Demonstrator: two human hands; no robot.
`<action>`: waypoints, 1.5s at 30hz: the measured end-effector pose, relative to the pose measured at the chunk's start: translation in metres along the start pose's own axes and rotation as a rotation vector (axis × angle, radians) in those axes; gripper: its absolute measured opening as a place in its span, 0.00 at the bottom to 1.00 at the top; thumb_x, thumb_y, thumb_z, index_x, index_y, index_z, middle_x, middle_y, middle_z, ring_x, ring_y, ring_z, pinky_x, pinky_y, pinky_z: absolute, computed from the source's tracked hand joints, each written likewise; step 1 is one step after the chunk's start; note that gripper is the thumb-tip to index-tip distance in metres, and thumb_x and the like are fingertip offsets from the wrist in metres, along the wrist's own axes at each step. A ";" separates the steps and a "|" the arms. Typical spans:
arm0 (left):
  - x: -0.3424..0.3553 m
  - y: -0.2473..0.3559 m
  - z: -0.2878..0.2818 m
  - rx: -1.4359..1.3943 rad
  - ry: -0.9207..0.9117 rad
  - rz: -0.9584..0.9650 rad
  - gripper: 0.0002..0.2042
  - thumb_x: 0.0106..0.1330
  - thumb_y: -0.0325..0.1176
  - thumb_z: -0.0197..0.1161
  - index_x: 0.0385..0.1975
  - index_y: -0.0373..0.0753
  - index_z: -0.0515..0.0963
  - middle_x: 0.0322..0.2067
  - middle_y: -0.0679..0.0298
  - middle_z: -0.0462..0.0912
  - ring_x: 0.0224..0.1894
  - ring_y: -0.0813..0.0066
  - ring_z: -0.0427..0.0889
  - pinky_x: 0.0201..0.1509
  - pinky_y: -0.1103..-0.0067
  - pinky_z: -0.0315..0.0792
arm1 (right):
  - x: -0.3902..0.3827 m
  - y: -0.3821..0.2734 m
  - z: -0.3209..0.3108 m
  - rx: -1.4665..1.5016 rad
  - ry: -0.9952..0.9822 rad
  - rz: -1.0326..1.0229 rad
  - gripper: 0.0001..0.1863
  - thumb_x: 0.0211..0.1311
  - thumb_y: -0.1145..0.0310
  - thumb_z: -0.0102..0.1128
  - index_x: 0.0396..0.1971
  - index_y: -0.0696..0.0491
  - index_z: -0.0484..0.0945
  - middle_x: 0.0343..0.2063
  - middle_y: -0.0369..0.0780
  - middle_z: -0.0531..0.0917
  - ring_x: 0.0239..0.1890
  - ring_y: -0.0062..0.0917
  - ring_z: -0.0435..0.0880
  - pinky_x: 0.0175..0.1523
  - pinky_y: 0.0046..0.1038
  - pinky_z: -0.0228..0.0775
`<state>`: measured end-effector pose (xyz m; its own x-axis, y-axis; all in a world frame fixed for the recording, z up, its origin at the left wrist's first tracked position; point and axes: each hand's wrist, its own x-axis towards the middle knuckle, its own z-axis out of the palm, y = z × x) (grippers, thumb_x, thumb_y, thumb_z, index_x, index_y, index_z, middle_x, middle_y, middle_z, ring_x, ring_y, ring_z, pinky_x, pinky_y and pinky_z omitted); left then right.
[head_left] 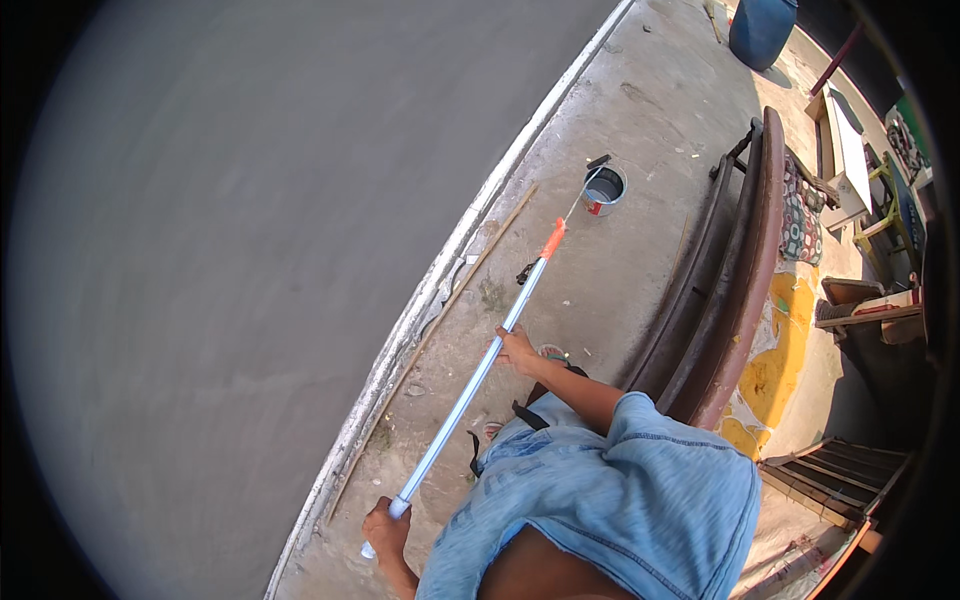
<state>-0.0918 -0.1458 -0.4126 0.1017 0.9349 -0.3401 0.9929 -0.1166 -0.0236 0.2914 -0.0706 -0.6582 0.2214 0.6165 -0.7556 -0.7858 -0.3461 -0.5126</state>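
As the left hand (386, 527) and right hand (517, 351) grip the extension pole (455, 412), its roller head (598, 161) at the far rim of the paint can (598, 209) suggests paint-loading, the next move probably calling for a steady two-handed lift.

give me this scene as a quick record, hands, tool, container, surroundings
left hand: wrapped around the near end of a pole
right hand: gripping the pole higher up
tool: pale pole with an orange section, thin rod and dark roller
container: open can, dark inside; roller at its far rim, contact unclear
surroundings: brown bench at right, wooden stick on the ground at left, blue barrel beyond
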 end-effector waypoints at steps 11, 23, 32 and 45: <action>0.050 0.188 -0.035 -0.068 -0.187 0.178 0.16 0.60 0.44 0.69 0.38 0.40 0.76 0.30 0.51 0.85 0.35 0.48 0.84 0.39 0.60 0.76 | 0.106 -0.068 -0.119 0.014 0.107 -0.006 0.20 0.72 0.62 0.51 0.53 0.60 0.63 0.39 0.51 0.81 0.36 0.45 0.87 0.39 0.45 0.85; 0.067 0.322 -0.143 -0.019 -0.264 0.318 0.17 0.63 0.39 0.66 0.48 0.41 0.75 0.35 0.52 0.85 0.35 0.50 0.85 0.40 0.61 0.75 | 0.161 -0.150 -0.172 0.101 0.262 -0.051 0.17 0.74 0.60 0.45 0.47 0.59 0.67 0.32 0.46 0.81 0.32 0.38 0.87 0.36 0.39 0.84; 0.068 0.289 -0.171 -0.129 -0.222 0.234 0.18 0.57 0.43 0.73 0.43 0.43 0.80 0.23 0.56 0.83 0.26 0.58 0.84 0.33 0.67 0.74 | 0.133 -0.155 -0.146 0.236 0.122 -0.041 0.16 0.74 0.60 0.45 0.50 0.57 0.66 0.36 0.45 0.80 0.34 0.36 0.85 0.40 0.39 0.82; 0.043 0.214 -0.135 -0.388 -0.280 0.116 0.18 0.52 0.39 0.78 0.36 0.36 0.81 0.20 0.61 0.83 0.21 0.73 0.80 0.29 0.76 0.72 | 0.098 -0.110 -0.134 0.180 0.201 -0.009 0.15 0.72 0.61 0.52 0.47 0.58 0.67 0.32 0.45 0.82 0.31 0.36 0.87 0.35 0.38 0.84</action>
<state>0.1338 -0.0849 -0.3054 0.2452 0.7908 -0.5608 0.9313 -0.0314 0.3629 0.4766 -0.0665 -0.7307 0.3246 0.4603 -0.8263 -0.8692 -0.1993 -0.4525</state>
